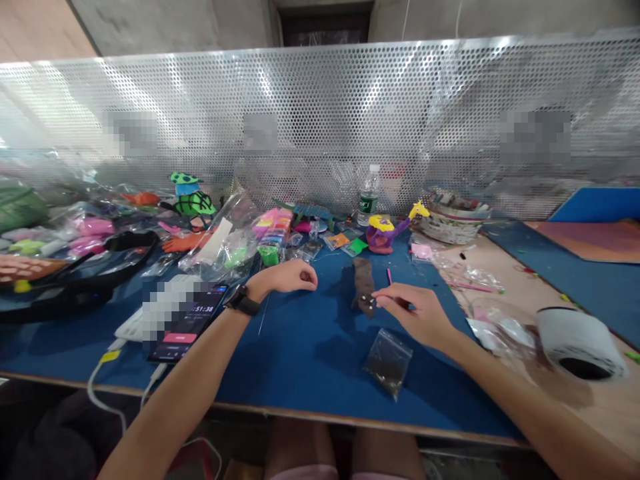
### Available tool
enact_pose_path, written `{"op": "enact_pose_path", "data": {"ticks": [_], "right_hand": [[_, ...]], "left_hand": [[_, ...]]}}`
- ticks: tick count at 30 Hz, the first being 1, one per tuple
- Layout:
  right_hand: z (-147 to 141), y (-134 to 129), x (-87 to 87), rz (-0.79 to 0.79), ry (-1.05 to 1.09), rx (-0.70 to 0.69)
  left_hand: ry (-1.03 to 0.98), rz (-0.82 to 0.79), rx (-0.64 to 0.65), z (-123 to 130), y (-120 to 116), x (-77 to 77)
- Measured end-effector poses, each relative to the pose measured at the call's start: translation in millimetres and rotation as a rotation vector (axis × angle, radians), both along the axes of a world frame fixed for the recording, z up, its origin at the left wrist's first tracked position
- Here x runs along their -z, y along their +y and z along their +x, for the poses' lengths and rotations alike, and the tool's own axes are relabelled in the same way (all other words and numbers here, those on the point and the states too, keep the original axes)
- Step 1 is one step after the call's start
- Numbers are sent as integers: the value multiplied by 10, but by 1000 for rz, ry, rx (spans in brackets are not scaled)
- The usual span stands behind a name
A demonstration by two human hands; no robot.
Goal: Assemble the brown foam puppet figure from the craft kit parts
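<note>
A small dark grey-brown clay animal figure (363, 280) lies on the blue table mat (310, 347), its head with small pale spots towards me. My right hand (413, 310) is at the right of that head, thumb and forefinger pinched together; whatever is between the fingertips is too small to name. My left hand (290, 277) rests on the mat left of the figure, fingers curled in, and what they may hold is hidden. Nearer the table's front edge is a clear zip bag (389, 363) with dark material inside. A thin pink stick (389, 277) lies right of the figure.
A phone (189, 323) and white power bank (155, 307) with cables lie at the left. Behind stand a water bottle (369, 197), a purple and yellow giraffe figure (383, 235), a basket (453, 220) and bagged coloured clay (275, 233). A white roll (577, 340) is at the right.
</note>
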State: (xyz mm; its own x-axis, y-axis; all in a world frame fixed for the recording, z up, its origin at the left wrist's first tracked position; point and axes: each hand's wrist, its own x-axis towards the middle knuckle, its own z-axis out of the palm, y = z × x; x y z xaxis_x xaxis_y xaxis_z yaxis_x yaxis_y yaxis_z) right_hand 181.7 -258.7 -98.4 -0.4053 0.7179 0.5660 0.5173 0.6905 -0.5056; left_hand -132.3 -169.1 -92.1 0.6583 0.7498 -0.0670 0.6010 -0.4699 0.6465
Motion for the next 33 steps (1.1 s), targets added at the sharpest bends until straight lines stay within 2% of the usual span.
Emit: {"op": "enact_pose_path", "data": {"ticks": [2, 7, 10, 13, 17, 20, 22, 25, 29, 33], "right_hand": [[-16, -6, -5, -72, 61, 1], [-52, -23, 20, -290, 241, -26], [-63, -21, 54, -380, 314, -40], [-75, -18, 66, -398, 335, -32], [-93, -34, 30, -224, 274, -52], [-102, -51, 6, -36, 213, -92], [-105, -54, 7, 35, 185, -119], [-104, -41, 29, 108, 149, -168], [-90, -15, 72, 194, 125, -241], [-68, 0, 124, 192, 119, -275]], "left_hand": [[-105, -31, -7, 53, -43, -15], [-414, -236, 10, 329, -238, -59], [-482, -305, 13, 485, -347, -77], [-494, -284, 19, 574, -434, -98], [-329, -254, 126, 606, -526, -124], [-142, -70, 219, 595, -554, -110], [-29, 58, 240, 581, -550, -92], [57, 64, 244, 563, -533, -92], [-70, 31, 215, 576, -553, -167], [-294, -135, 190, 626, -621, -216]]}}
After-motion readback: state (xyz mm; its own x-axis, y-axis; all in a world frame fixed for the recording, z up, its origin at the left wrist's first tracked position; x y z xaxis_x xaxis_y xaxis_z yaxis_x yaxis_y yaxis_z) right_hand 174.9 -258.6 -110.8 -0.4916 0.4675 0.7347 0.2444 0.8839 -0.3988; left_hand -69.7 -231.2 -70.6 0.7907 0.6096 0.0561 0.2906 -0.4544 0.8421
